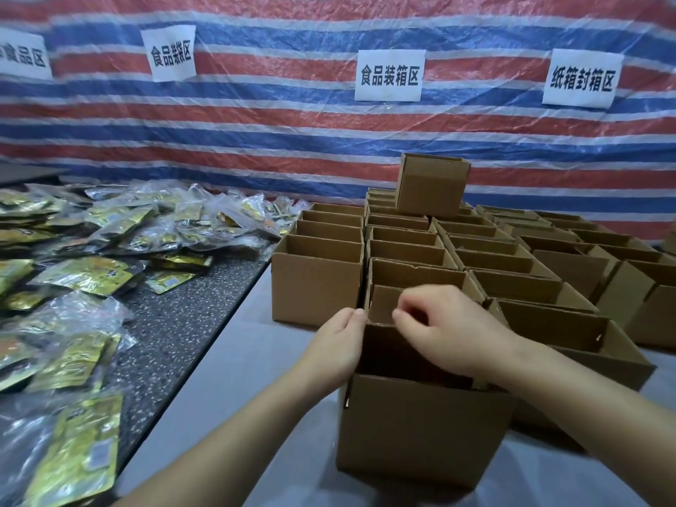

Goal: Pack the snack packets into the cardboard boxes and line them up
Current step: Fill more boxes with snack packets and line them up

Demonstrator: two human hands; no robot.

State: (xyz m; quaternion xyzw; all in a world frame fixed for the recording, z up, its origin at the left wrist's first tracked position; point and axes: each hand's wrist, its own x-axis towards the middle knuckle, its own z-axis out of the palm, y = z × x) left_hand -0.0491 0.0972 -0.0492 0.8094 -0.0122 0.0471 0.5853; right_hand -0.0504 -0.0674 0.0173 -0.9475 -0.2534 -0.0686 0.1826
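Flanking nearest cardboard box (420, 429): left hand (338, 345), right hand (444, 333).

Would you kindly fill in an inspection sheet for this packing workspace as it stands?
Surface: dark speckled tabletop on the left, pale grey cloth-covered surface under the boxes.
Job's things: gold foil snack packets in clear bags heaped on the left; open brown cardboard boxes in rows; nearest brown cardboard box in front; one box stacked on top.
Clutter: nothing seen.
Grips: left hand touches the nearest box's left wall; right hand hangs curled over its opening, contents unclear.
Cables: nothing seen.
Surroundings: red, white and blue striped tarpaulin bearing white paper signs.
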